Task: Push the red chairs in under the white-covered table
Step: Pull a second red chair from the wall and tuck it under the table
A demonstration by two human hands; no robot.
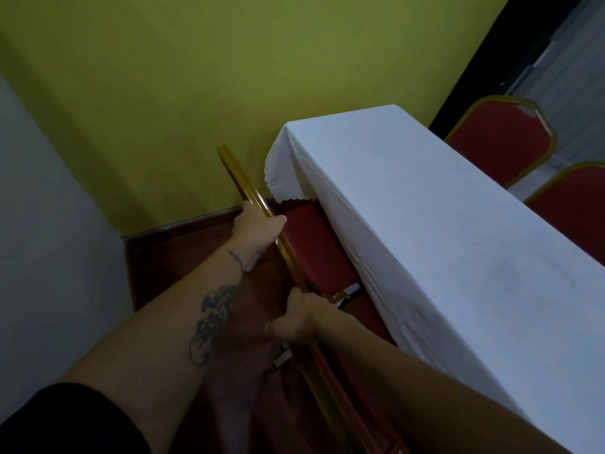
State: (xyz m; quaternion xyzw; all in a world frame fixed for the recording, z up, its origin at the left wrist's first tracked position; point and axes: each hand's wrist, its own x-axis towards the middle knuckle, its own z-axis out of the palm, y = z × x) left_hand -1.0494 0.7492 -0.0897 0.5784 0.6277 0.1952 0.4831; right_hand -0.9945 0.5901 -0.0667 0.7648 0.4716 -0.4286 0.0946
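Both hands grip the gold top rail of a red chair point(314, 244) that stands at the near long side of the table point(442, 224), close to its far corner. The left hand point(258, 231) wraps the rail point(248, 191) on the farther part, fingers curled over its edge toward the seat. The right hand point(301, 319) closes on the same rail nearer the camera, thumb pointing left, fingers hidden behind the frame. Each grip is closed tight on the rail.

The chair's red seat lies just beside the hanging white cloth point(284, 178), and its far edge is tucked under the cloth's scalloped hem. How far the seat reaches under the table cannot be told, since the cloth covers it. A second red chair point(357, 365) shows lower in the view, next to the first, its gold frame running down toward the bottom edge and its seat also against the cloth.

On the far side of the table 2 more red chairs stand with their backs up above the tabletop: 1 point(501, 142) near the dark doorframe, the other point(576, 208) at the right edge of the view.

The left forearm bears a dark tattoo point(212, 319) and a black sleeve point(65, 421) covers the upper arm. A green wall point(196, 77) rises behind, and the floor point(183, 267) below is dark red.
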